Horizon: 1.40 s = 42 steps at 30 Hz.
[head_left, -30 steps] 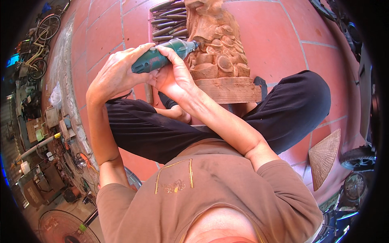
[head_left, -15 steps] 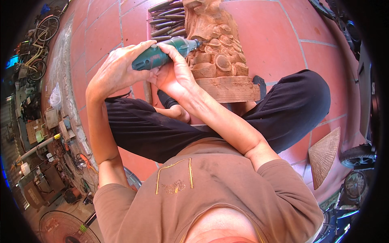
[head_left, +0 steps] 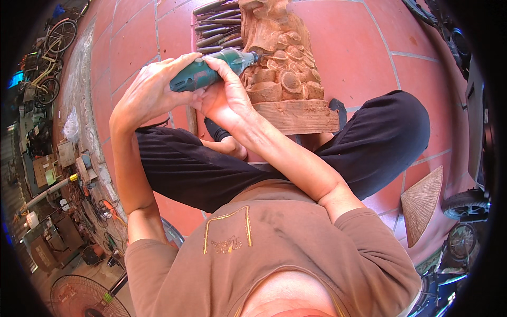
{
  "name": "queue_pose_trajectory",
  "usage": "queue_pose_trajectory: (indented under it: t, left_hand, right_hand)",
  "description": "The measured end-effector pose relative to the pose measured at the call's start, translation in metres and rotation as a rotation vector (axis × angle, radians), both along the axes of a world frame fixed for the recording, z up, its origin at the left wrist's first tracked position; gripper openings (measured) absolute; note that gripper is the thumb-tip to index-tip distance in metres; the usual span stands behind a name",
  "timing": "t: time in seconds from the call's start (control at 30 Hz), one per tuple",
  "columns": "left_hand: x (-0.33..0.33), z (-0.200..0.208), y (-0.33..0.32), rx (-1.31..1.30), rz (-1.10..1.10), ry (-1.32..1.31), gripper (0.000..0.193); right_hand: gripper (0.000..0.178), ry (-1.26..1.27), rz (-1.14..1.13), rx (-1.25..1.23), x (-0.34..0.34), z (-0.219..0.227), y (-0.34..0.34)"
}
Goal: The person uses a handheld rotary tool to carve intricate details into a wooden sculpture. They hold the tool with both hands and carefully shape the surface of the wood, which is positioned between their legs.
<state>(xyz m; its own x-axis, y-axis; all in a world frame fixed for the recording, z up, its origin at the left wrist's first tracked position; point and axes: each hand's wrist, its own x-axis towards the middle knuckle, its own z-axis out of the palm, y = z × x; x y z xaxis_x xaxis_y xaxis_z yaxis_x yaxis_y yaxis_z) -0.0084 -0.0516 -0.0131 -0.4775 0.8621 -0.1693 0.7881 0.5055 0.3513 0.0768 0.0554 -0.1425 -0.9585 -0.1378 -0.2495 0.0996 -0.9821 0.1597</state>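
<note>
Both hands are wrapped round a green rotary tool [head_left: 198, 75], which lies almost level with its dark nose pointing right. My left hand [head_left: 150, 90] grips its rear part, thumb beneath and fingers over the top. My right hand [head_left: 227, 95] supports the front part from below and the near side, with its thumb up along the body. The nose reaches the left side of a brown wood carving [head_left: 288, 63] with rounded, coin-like shapes and a flat plank-like base. Whether the bit touches the wood is too small to tell.
Left of the carving, several dark-handled carving tools [head_left: 217, 26] lie in a row. My crossed legs in black trousers [head_left: 369, 137] flank the carving's base. A conical straw hat [head_left: 422, 206] lies on the red tiles at right. A fan [head_left: 87, 298] stands lower left; bicycles [head_left: 60, 39] stand far left.
Both hands and the rotary tool have shifted very slightly left. The carving has stayed in place, and the grip is the same.
</note>
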Motion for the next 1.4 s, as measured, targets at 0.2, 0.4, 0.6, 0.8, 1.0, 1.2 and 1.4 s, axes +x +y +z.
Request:
queue_pose_trajectory:
  t: [0.2, 0.4, 0.6, 0.8, 1.0, 1.2, 1.4]
  left_hand:
    - [0.002, 0.0, -0.005, 0.01, 0.028, 0.022, 0.07]
    - [0.006, 0.003, -0.007, 0.032, 0.035, 0.034, 0.069]
    - [0.008, 0.003, -0.007, 0.041, 0.036, 0.041, 0.067]
    - [0.01, 0.003, -0.004, 0.027, 0.036, 0.06, 0.067]
    - [0.008, 0.003, 0.0, 0.013, 0.006, 0.062, 0.068]
    - [0.007, 0.005, 0.0, 0.018, -0.015, 0.051, 0.068]
    - [0.008, 0.007, -0.009, 0.036, 0.02, 0.017, 0.07]
  right_hand:
    - [0.029, 0.019, -0.015, 0.028, -0.001, 0.006, -0.005]
    - [0.028, 0.038, -0.016, 0.039, 0.0, 0.003, -0.008]
    - [0.027, 0.046, -0.011, 0.037, 0.0, 0.008, -0.006]
    - [0.025, 0.025, 0.008, 0.029, -0.002, 0.006, -0.004]
    - [0.027, 0.018, -0.01, 0.033, 0.0, 0.006, -0.002]
    - [0.026, 0.063, 0.027, -0.027, 0.001, -0.002, -0.002]
    - [0.024, 0.03, 0.034, -0.016, 0.007, 0.004, -0.008]
